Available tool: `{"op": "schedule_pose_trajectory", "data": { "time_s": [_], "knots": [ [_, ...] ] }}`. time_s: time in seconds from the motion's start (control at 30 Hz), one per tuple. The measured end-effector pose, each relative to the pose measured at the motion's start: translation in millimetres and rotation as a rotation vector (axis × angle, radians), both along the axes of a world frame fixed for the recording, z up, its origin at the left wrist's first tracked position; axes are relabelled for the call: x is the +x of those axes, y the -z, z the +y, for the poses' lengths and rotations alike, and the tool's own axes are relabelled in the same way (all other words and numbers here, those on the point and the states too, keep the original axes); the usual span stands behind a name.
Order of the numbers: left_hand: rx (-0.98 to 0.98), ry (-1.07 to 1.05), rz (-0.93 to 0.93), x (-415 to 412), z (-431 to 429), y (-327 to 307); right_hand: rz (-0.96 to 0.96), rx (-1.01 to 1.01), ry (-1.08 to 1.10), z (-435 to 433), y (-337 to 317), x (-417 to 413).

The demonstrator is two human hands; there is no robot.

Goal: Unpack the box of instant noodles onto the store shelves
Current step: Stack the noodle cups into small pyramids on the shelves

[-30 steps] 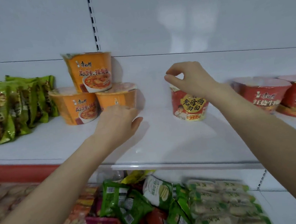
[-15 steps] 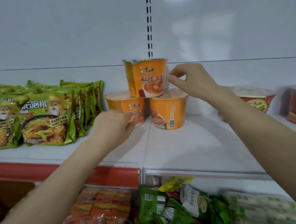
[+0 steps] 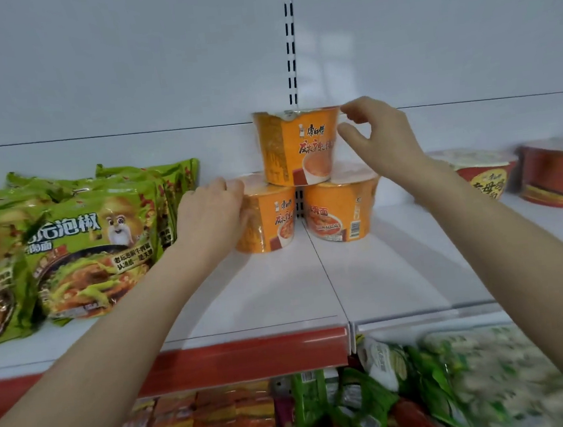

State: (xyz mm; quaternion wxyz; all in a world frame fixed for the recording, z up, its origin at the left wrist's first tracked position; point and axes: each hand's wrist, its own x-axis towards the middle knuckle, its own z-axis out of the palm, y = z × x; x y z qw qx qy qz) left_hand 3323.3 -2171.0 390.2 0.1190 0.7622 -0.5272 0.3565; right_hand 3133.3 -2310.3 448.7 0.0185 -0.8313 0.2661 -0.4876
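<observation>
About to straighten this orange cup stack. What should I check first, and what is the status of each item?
1. Top cup seated across both lower cups: ok, upright and straddling them.
2. Left hand grip on lower left cup: ok, fingers curl round its side.
3. Right hand contact with top cup: cannot tell, fingertips sit at its right edge.
4. Lower right cup upright on the shelf: ok.
5. Labels facing front: not ok, lower right cup shows its barcode.
6. Room on the right: ok, bare shelf before the red bowl.
</observation>
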Motion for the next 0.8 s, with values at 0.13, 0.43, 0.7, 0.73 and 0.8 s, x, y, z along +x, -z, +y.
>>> {"op": "schedule_pose_trajectory", "data": {
  "time_s": [0.13,0.43,0.7,0.73,0.8],
  "knots": [
    [0.025,0.019,0.239,1.1,-3.1,-1.0,0.114,0.027,0.014,-8.5,-5.0,2.3],
    [-0.005,0.019,0.471,-11.6,-21.2,-4.0,0.118,0.048,-0.096,-20.6,-12.8,7.3],
    [0.035,0.206,0.647,19.7,-10.5,-5.9,-0.051,0.023,-0.160,-12.7,-11.9,11.1],
    [0.031,0.186,0.654,17.7,-9.4,-5.8,-0.057,0.014,-0.156,-11.8,-11.6,12.5],
    [0.032,0.175,0.672,10.7,-10.9,-4.2,-0.052,-0.004,-0.159,-10.7,-12.1,15.9]
  ]
}}
